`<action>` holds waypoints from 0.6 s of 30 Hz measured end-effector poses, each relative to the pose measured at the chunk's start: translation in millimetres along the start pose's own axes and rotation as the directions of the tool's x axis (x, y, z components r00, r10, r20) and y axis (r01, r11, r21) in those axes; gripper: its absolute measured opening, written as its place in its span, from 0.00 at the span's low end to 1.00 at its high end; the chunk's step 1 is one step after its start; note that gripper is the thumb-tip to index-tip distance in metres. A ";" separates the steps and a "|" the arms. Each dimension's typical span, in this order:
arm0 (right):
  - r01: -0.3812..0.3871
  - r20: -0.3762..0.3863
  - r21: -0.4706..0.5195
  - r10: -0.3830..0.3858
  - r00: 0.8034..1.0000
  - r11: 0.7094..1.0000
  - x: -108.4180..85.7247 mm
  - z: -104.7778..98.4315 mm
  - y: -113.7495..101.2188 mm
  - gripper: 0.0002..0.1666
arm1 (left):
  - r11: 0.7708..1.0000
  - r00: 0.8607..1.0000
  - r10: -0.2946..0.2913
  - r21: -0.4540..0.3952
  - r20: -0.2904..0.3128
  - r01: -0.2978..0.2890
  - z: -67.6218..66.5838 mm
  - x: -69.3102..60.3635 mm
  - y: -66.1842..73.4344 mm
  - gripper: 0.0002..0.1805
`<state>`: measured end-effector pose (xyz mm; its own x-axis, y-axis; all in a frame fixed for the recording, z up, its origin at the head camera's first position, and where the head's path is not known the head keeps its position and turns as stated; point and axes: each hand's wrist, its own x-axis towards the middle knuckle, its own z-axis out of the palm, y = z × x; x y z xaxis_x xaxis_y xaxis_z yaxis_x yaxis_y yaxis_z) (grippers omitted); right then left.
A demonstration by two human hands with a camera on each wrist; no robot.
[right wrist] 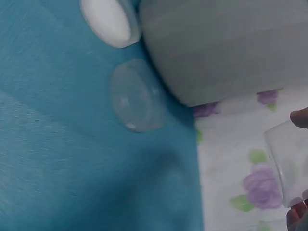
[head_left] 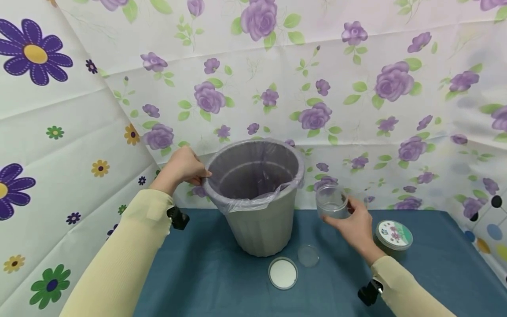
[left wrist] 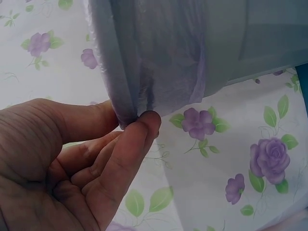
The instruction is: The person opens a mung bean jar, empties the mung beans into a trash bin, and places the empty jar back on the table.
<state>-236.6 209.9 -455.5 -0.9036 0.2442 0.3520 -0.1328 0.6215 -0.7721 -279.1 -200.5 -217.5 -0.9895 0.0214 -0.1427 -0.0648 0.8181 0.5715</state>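
A grey bin [head_left: 261, 229] lined with a thin purple bag [head_left: 253, 203] stands upright on the cloth. My left hand [head_left: 185, 167] pinches its rim at the left side; in the left wrist view the thumb and fingers of that hand [left wrist: 91, 149] hold the bag-covered rim [left wrist: 118, 96]. To the right of the bin my right hand [head_left: 356, 222] grips a clear round container [head_left: 332, 201], raised off the table. In the right wrist view this container [right wrist: 291, 161] shows at the right edge, with fingertips of the right hand [right wrist: 299, 163] on it.
In front of the bin lie a round dish with white contents [head_left: 283, 273] and a small clear round piece [head_left: 308, 256]. A round tin with a floral lid [head_left: 394, 235] stands right of my right hand. Flowered sheets [head_left: 253, 88] hang behind the blue table [head_left: 222, 281].
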 end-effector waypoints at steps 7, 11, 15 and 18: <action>-0.048 0.033 0.025 0.048 0.998 0.998 -6.8 20.2 22.8 0.49 | 1.000 1.000 0.005 0.016 -0.012 -0.005 -0.2 -0.5 -1.8 0.10; -0.080 0.055 0.014 0.079 0.995 0.997 -9.3 30.0 34.6 0.50 | 0.999 1.000 0.014 0.038 -0.018 -0.013 1.0 0.6 -2.1 0.10; -0.113 0.068 0.021 0.111 0.991 0.993 -10.5 37.7 43.6 0.51 | 0.999 1.000 0.014 0.050 -0.017 -0.013 1.6 1.4 -1.8 0.10; -0.111 0.060 0.035 0.109 0.992 0.993 -8.9 42.3 49.0 0.51 | 0.999 1.000 0.013 0.047 -0.015 -0.013 1.8 1.8 -0.9 0.10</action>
<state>-252.3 206.7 -518.8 -0.9356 0.2652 0.2331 -0.0455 0.5640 -0.8245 -280.6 -200.2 -219.8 -0.9921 0.0239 -0.1231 -0.0460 0.8440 0.5343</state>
